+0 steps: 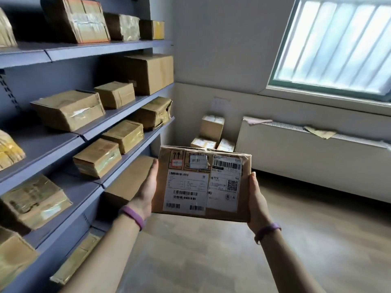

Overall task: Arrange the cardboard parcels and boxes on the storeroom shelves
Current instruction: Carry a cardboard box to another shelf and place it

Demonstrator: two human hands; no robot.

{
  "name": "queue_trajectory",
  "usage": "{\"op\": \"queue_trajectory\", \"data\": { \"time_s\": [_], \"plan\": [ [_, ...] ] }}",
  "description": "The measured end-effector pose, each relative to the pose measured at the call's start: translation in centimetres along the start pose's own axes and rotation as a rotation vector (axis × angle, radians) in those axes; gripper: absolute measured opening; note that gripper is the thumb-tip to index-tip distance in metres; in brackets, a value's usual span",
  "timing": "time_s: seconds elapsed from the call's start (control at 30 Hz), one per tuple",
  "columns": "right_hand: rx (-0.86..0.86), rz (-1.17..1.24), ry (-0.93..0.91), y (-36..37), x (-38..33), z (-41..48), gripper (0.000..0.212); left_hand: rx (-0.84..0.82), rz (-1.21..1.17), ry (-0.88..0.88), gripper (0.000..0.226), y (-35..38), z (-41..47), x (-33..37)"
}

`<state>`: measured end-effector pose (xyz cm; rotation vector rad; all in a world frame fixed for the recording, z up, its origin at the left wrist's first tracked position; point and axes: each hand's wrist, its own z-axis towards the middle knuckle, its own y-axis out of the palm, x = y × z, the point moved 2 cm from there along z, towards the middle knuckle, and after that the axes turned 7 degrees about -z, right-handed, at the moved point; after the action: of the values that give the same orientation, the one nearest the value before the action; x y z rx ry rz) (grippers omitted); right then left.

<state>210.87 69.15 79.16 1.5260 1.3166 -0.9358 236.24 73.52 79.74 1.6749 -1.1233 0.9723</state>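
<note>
A flat cardboard parcel [203, 183] with white shipping labels and barcodes on top is held in mid-air in front of me. My left hand [147, 190] grips its left edge, with the fingers hidden under the parcel. My right hand [257, 200] grips its right edge, thumb along the side. Both wrists wear purple bands. To the left stands a blue-grey shelf unit [118, 117] with several taped cardboard boxes on each level, among them a large box [148, 72] at the right end of the second level.
Three small boxes [211, 134] are stacked on the floor in the far corner. A white radiator cover [313, 157] runs along the right wall under a barred window [338, 43]. Wooden floor [211, 250] lies below my arms.
</note>
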Motion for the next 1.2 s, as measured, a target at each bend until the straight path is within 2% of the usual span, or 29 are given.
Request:
{"op": "queue_trajectory", "data": {
  "time_s": [0.3,0.37,0.43,0.47,0.57,0.7,0.77,0.83,0.9,0.97,1.0,1.03,1.13,1.2],
  "plan": [
    [0.097,0.080,0.020,1.9,-5.0,14.4,0.051,-0.077,0.024,-0.031,0.072,2.8,15.5,6.4],
    [0.111,0.102,0.016,2.0,-5.9,17.0,0.059,-0.072,0.038,-0.054,0.070,3.6,18.7,7.1],
    [0.123,0.094,0.018,1.9,-6.6,19.9,0.077,-0.073,0.038,-0.063,0.071,4.5,21.9,7.5],
    [0.128,0.092,0.024,1.7,-6.9,21.6,0.077,-0.071,0.031,-0.066,0.071,4.9,23.7,7.7],
    [0.121,0.073,0.040,0.9,-7.9,27.5,0.055,-0.068,0.020,-0.048,0.072,6.4,29.1,8.3],
    [0.110,0.042,0.066,0.6,-10.0,36.2,0.060,-0.061,0.012,-0.024,0.079,8.5,37.4,9.7],
    [0.096,0.030,0.083,0.6,-11.6,41.1,0.056,-0.035,0.019,-0.027,0.087,9.5,42.2,10.6],
    [0.076,0.019,0.091,0.8,-13.8,45.5,0.051,-0.027,-0.014,-0.028,0.086,10.6,46.4,11.8],
    [0.071,-0.014,0.079,1.2,-16.1,49.6,0.063,-0.026,-0.062,-0.021,0.080,11.6,50.2,13.0],
    [0.051,-0.026,0.072,1.7,-17.8,53.6,0.101,-0.002,-0.065,-0.013,0.078,12.4,53.2,14.2],
    [0.053,-0.035,0.072,1.7,-18.3,55.6,0.113,0.010,-0.060,-0.013,0.078,12.7,54.5,14.8],
    [0.041,-0.045,0.072,1.9,-18.9,57.3,0.111,0.021,-0.058,-0.015,0.079,12.9,55.8,15.3],
    [-0.013,-0.079,0.071,3.1,-20.8,61.4,0.065,0.053,-0.081,-0.024,0.076,13.2,60.2,16.8],
    [-0.022,-0.093,0.076,3.6,-21.3,64.6,0.054,0.047,-0.088,-0.027,0.073,13.4,63.1,17.6]
  ]
}}
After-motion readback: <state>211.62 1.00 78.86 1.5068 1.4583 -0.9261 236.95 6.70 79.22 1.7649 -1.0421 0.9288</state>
